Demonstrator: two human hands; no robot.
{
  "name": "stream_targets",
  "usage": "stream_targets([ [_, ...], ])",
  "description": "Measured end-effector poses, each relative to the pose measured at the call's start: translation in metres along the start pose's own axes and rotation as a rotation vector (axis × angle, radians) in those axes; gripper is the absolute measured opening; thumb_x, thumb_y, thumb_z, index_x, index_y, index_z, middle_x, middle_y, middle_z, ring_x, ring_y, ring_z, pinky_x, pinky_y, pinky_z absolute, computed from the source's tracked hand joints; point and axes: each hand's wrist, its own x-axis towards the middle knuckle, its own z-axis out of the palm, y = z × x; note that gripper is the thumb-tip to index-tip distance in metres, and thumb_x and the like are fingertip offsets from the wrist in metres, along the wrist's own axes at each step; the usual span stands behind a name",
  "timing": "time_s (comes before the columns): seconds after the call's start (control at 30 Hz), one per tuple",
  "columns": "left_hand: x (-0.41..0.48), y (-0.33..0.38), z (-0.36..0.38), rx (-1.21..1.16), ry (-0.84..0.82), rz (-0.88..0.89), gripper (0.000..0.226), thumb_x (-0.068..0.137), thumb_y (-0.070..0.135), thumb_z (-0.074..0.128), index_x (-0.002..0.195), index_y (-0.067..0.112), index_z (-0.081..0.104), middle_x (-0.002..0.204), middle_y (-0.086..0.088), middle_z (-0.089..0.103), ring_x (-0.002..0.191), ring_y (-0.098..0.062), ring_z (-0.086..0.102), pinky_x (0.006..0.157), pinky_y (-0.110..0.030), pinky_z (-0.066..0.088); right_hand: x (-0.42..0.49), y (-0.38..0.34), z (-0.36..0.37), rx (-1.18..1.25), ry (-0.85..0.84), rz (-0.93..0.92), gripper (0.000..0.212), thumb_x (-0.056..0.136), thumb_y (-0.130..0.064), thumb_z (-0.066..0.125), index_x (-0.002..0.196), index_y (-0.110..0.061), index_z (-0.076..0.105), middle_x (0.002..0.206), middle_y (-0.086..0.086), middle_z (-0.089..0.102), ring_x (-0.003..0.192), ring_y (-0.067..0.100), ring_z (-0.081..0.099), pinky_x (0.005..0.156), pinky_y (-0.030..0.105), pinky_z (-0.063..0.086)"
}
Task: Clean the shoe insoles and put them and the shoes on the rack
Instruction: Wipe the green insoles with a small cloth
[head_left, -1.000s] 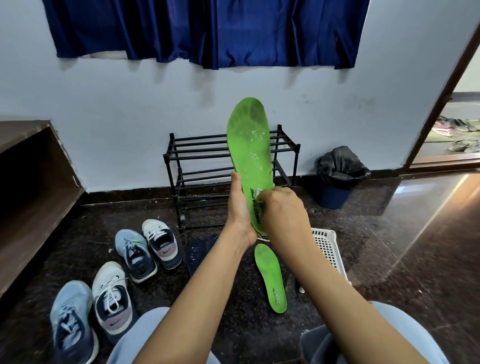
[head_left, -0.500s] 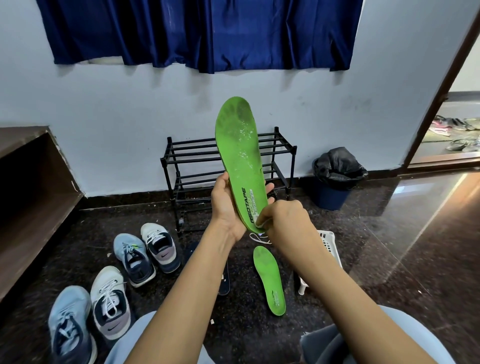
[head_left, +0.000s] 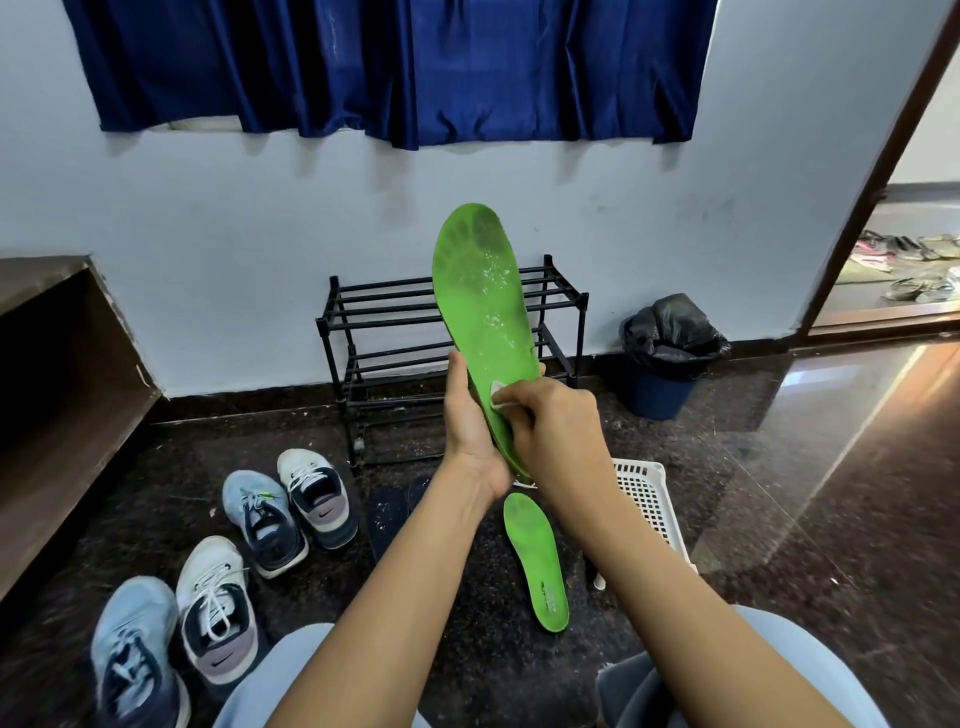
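My left hand (head_left: 467, 421) grips the heel end of a green insole (head_left: 480, 291), held upright with white flecks on its face. Against its lower part my right hand (head_left: 553, 426) pinches a small white wipe (head_left: 500, 393). A second green insole (head_left: 537, 561) lies on the dark floor below. Two dark insoles (head_left: 389, 519) lie left of it, partly behind my left forearm. Several shoes stand at the left: a blue and white pair (head_left: 288, 512) and a nearer pair (head_left: 171, 639). The black shoe rack (head_left: 379, 332) stands bare against the wall, behind the raised insole.
A white plastic basket (head_left: 647, 499) sits on the floor behind my right forearm. A blue bin with a black bag (head_left: 665, 358) stands right of the rack. A brown wooden bench (head_left: 57, 374) runs along the left. A doorway (head_left: 904, 270) opens at the right.
My right hand has moved the wipe up the insole from the heel toward the middle, covering the printed logo. The insole has tilted slightly left.
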Motion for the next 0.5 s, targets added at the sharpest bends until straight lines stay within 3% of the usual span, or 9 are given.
stream_targets([
  [0.17, 0.0, 0.017, -0.006, -0.024, -0.021, 0.017, 0.064, 0.096, 0.051, 0.032, 0.113, -0.001, 0.065, 0.097, -0.021, 0.07, 0.08, -0.032, 0.069, 0.092, -0.041, 0.049, -0.003, -0.004, -0.005, 0.045, -0.092, 0.045, 0.011, 0.085, -0.014, 0.067, 0.085, -0.019, 0.077, 0.083, 0.005, 0.074, 0.079, 0.025, 0.068, 0.077, 0.033, 0.051],
  [0.27, 0.001, 0.022, -0.01, -0.017, -0.031, 0.044, 0.063, 0.095, 0.046, 0.03, 0.108, -0.003, 0.065, 0.096, -0.023, 0.07, 0.079, -0.033, 0.068, 0.089, -0.044, 0.049, -0.008, -0.005, -0.005, 0.054, -0.164, 0.025, 0.01, 0.085, -0.017, 0.067, 0.084, -0.021, 0.077, 0.082, 0.005, 0.074, 0.078, 0.024, 0.067, 0.077, 0.031, 0.05],
  [0.37, 0.003, 0.023, -0.012, 0.008, -0.026, 0.046, 0.063, 0.095, 0.047, 0.027, 0.111, -0.002, 0.064, 0.094, -0.021, 0.07, 0.079, -0.033, 0.068, 0.084, -0.04, 0.051, -0.009, -0.006, 0.0, 0.06, -0.125, -0.039, 0.013, 0.081, -0.014, 0.064, 0.08, -0.019, 0.076, 0.078, 0.006, 0.073, 0.073, 0.026, 0.068, 0.072, 0.034, 0.052],
  [0.5, 0.0, 0.016, -0.009, 0.047, -0.028, 0.024, 0.064, 0.097, 0.048, 0.028, 0.112, -0.002, 0.065, 0.101, -0.023, 0.068, 0.088, -0.032, 0.067, 0.09, -0.037, 0.05, -0.001, -0.006, 0.0, 0.025, -0.02, -0.127, 0.017, 0.072, -0.009, 0.058, 0.075, -0.013, 0.075, 0.073, 0.007, 0.071, 0.066, 0.026, 0.066, 0.065, 0.028, 0.05],
])
